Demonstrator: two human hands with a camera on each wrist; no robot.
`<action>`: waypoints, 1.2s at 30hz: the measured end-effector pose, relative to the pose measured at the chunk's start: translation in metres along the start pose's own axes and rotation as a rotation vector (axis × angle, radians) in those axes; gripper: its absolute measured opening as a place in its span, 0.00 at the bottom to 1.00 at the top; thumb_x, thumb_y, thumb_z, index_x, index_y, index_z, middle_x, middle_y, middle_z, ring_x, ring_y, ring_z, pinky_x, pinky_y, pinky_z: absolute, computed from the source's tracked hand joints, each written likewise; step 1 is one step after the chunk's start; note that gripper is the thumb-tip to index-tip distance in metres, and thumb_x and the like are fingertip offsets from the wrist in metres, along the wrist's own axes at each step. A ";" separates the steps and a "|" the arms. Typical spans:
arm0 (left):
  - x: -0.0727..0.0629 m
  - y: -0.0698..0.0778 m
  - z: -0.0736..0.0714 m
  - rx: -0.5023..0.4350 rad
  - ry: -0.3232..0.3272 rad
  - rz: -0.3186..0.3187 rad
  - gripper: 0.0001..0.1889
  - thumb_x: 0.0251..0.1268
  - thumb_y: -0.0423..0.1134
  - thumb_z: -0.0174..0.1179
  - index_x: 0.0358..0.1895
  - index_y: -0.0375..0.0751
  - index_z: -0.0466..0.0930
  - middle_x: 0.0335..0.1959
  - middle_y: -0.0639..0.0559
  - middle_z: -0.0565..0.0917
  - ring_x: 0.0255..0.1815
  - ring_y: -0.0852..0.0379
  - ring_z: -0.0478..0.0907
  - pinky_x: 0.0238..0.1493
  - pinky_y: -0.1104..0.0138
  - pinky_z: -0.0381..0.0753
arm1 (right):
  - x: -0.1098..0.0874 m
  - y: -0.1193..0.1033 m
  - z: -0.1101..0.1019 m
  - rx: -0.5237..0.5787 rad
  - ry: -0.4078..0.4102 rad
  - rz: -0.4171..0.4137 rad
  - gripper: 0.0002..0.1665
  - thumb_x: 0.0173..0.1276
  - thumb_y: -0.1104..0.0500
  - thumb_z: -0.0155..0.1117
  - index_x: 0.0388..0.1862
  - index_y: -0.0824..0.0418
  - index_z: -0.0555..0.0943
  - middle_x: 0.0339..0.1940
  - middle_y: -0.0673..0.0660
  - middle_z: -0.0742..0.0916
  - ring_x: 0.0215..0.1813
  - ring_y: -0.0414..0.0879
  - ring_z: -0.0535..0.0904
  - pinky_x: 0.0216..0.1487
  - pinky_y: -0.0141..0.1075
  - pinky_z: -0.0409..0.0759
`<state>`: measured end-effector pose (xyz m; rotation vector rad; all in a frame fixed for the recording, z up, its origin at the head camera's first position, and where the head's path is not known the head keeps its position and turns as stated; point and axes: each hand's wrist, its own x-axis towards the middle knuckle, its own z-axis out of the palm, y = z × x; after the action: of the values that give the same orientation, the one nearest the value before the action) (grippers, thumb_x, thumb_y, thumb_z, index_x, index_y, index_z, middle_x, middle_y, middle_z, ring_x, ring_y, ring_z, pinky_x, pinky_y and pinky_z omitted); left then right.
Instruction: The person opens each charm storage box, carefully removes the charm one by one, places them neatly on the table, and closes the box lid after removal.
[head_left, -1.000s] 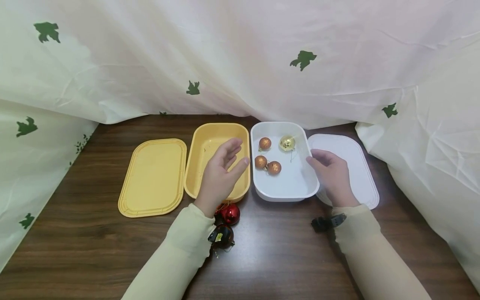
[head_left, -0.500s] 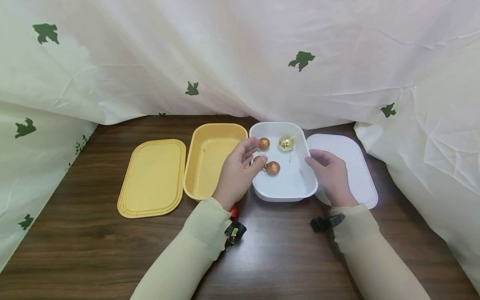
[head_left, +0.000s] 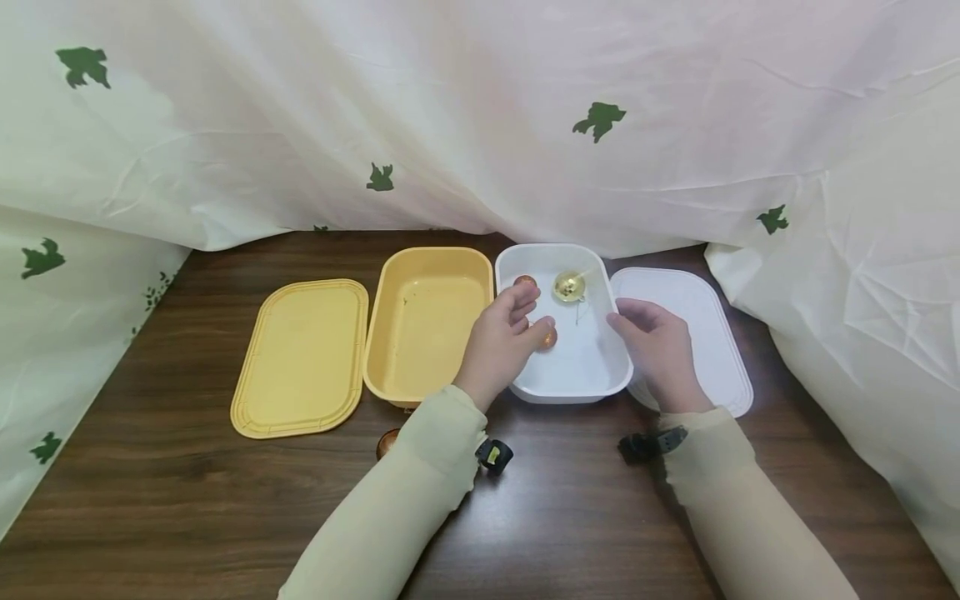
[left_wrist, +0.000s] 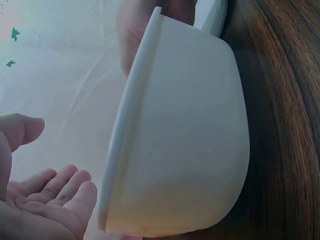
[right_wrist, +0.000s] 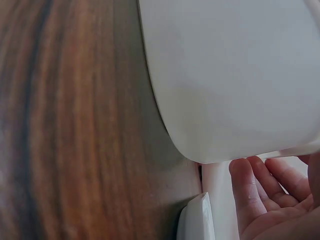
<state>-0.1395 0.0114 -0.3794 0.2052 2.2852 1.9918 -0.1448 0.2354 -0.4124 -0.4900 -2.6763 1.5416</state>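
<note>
My left hand [head_left: 498, 342] hovers over the left side of the white plastic box [head_left: 573, 385], thumb and fingers apart with nothing between them. In the left wrist view, the same hand [left_wrist: 45, 195] is above the rim with fingers extended. Below it in the box, glittery orange bauble balls [head_left: 550, 339] are partly covered. A shiny gold bauble [head_left: 569, 287] lies uncovered toward the back. My right hand [head_left: 660, 350] holds the box's right rim, thumb at the edge. Its fingers [right_wrist: 245, 185] touch the outer wall in the right wrist view.
Left of the white box stands a yellow box [head_left: 429, 325], with a yellow lid [head_left: 302, 358] beside it. A white lid [head_left: 693, 333] lies under my right hand's side. A brown bauble [head_left: 386, 442] peeks out by my left sleeve. White curtain [head_left: 480, 108] hangs behind.
My left hand has moved right, from over the yellow box to over the white box. My left sleeve now covers the red bauble. The right hand stays at the rim.
</note>
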 end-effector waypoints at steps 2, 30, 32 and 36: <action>0.002 0.000 0.003 0.026 -0.008 -0.019 0.28 0.67 0.34 0.65 0.70 0.38 0.71 0.66 0.48 0.78 0.67 0.56 0.74 0.66 0.70 0.73 | 0.000 0.000 0.000 0.005 -0.004 -0.005 0.31 0.73 0.45 0.62 0.68 0.60 0.77 0.65 0.62 0.81 0.68 0.56 0.74 0.66 0.53 0.75; 0.014 0.003 0.027 0.221 -0.066 -0.210 0.31 0.72 0.39 0.62 0.75 0.42 0.65 0.72 0.51 0.72 0.73 0.54 0.67 0.72 0.61 0.67 | 0.001 0.000 0.001 0.038 0.013 -0.045 0.26 0.72 0.50 0.65 0.64 0.61 0.80 0.60 0.61 0.84 0.62 0.54 0.78 0.62 0.48 0.78; 0.016 0.003 0.028 0.214 -0.067 -0.223 0.31 0.72 0.39 0.62 0.75 0.41 0.65 0.73 0.50 0.72 0.73 0.53 0.67 0.72 0.60 0.67 | 0.001 0.000 0.001 0.035 0.010 -0.042 0.26 0.72 0.49 0.64 0.65 0.60 0.80 0.60 0.61 0.84 0.63 0.54 0.78 0.63 0.49 0.78; 0.018 0.002 0.029 0.225 -0.077 -0.250 0.31 0.72 0.40 0.62 0.75 0.41 0.64 0.73 0.49 0.71 0.73 0.52 0.67 0.72 0.59 0.67 | 0.002 0.001 0.001 0.031 0.009 -0.029 0.27 0.72 0.48 0.64 0.65 0.60 0.79 0.61 0.61 0.83 0.64 0.54 0.77 0.64 0.50 0.77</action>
<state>-0.1524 0.0429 -0.3810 0.0112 2.3506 1.5824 -0.1467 0.2352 -0.4140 -0.4545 -2.6368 1.5665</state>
